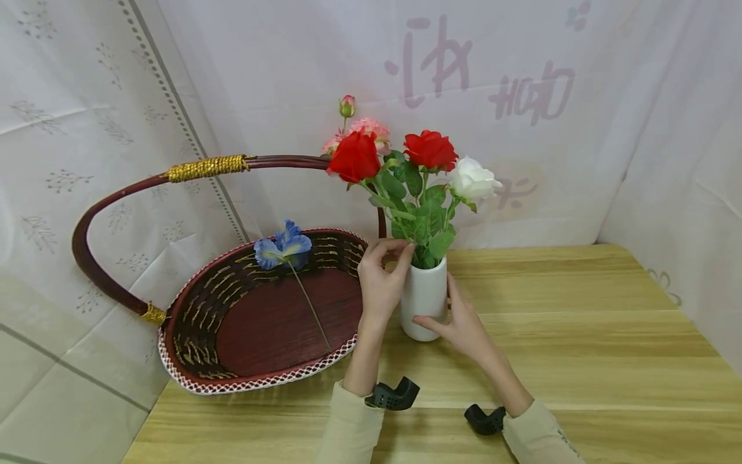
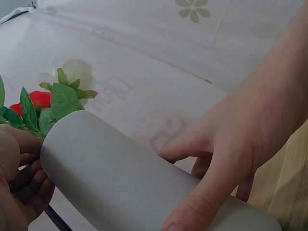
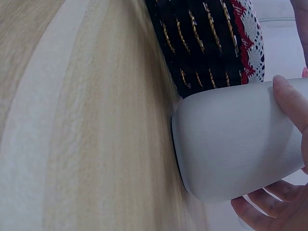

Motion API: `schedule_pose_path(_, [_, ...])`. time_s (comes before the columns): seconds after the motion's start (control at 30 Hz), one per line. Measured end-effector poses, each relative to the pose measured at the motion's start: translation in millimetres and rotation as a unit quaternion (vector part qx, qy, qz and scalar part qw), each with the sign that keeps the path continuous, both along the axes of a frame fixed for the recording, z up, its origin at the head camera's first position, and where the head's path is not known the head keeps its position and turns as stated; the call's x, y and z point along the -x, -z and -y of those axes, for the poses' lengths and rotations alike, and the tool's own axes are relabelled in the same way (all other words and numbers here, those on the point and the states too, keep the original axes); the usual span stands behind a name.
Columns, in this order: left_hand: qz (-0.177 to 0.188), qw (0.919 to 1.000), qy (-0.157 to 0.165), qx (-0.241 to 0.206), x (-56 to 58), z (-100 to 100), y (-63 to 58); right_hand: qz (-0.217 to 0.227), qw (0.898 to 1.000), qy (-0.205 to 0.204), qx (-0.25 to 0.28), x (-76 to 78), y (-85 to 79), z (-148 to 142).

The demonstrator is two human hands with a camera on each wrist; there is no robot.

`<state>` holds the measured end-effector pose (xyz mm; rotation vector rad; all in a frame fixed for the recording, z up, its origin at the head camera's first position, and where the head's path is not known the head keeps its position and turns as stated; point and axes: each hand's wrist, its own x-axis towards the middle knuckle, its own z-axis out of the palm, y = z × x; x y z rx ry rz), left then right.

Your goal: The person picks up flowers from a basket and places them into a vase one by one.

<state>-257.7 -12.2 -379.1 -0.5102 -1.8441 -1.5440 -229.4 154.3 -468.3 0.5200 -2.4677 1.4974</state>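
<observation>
A white vase (image 1: 425,303) stands on the wooden table, holding a red rose (image 1: 431,151), a white rose (image 1: 474,179) and green leaves. Another red rose (image 1: 355,156) leans left over the vase's mouth. My left hand (image 1: 382,277) is at the rim, thumb and forefinger pinched together where this rose's stem comes down; the stem inside the pinch is mostly hidden. My right hand (image 1: 460,322) grips the vase low on its right side, with the thumb (image 3: 291,98) across the front and the fingers (image 3: 269,204) around the other side.
Left of the vase sits a dark red woven basket (image 1: 261,322) with a tall arched handle (image 1: 290,161). A blue flower (image 1: 284,246) lies across it, its stem reaching the front rim. Pink flowers (image 1: 371,132) show behind the left red rose. A white printed cloth (image 1: 290,77) hangs behind.
</observation>
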Motion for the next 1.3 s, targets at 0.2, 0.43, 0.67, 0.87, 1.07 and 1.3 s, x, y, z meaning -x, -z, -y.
schedule_pose_path(0.2, [0.011, 0.9999, 0.011, -0.003, -1.6, 1, 0.9, 0.000, 1.000, 0.000, 0.002, -1.3, -0.7, -1])
schedule_pose_path(0.43, [0.016, 0.9996, 0.017, -0.015, -6.9, 1, -0.5, -0.001, 1.000, -0.002, 0.001, -1.0, 0.2, -1])
schedule_pose_path(0.67, [0.011, 0.9996, 0.021, -0.013, -29.3, 2, -25.3, 0.005, 1.000, -0.002, -0.002, -1.2, 0.3, -1])
schedule_pose_path(0.87, [0.017, 0.9991, 0.028, -0.026, -28.7, 5, -24.8, 0.013, 1.000, -0.001, 0.000, -2.3, -1.5, 0])
schedule_pose_path(1.07, [0.011, 0.9992, 0.031, -0.023, -12.5, 10, -3.6, 0.010, 1.000, -0.001, 0.000, -1.9, -1.5, 0])
schedule_pose_path(1.3, [0.011, 0.9994, 0.030, -0.016, -13.0, 21, 0.8, 0.003, 1.000, 0.000, -0.002, -0.7, -0.1, 0])
